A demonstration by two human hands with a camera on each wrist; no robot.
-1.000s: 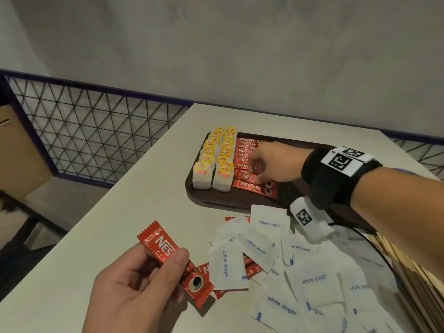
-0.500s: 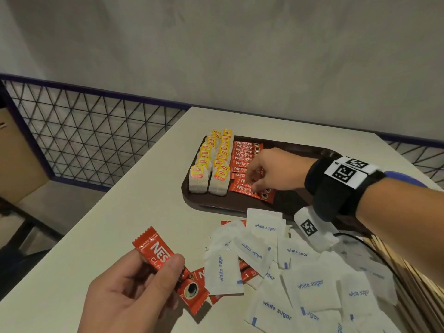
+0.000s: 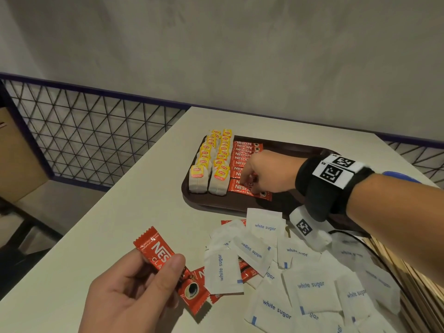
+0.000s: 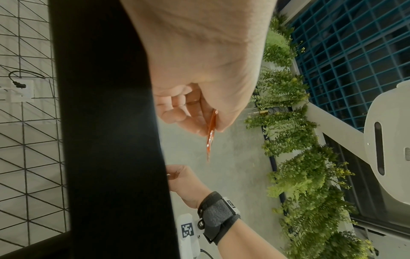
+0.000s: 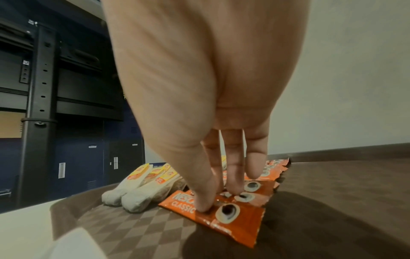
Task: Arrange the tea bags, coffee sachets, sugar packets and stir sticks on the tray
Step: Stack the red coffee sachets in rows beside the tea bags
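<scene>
Unmoved since earlier: right hand [image 3: 265, 173] fingertips pressing tray's Nescafé Classic sachet [image 5: 221, 217]; left hand [image 3: 134, 294] pinching another [image 3: 156, 251].

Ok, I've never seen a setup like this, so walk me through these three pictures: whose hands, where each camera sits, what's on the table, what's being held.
No machine here: a person works with bare hands, wearing one camera on the head and one on each wrist. The head view looks down at both hands. The left hand pinches a red coffee sachet; the left wrist view shows that sachet edge-on. The right hand presses its fingertips on the row of coffee sachets on the brown tray; the right wrist view shows this close up. Tea bags stand in two rows beside them. On the table white sugar packets lie loose, over more red sachets. Wooden sticks show at the right edge.
</scene>
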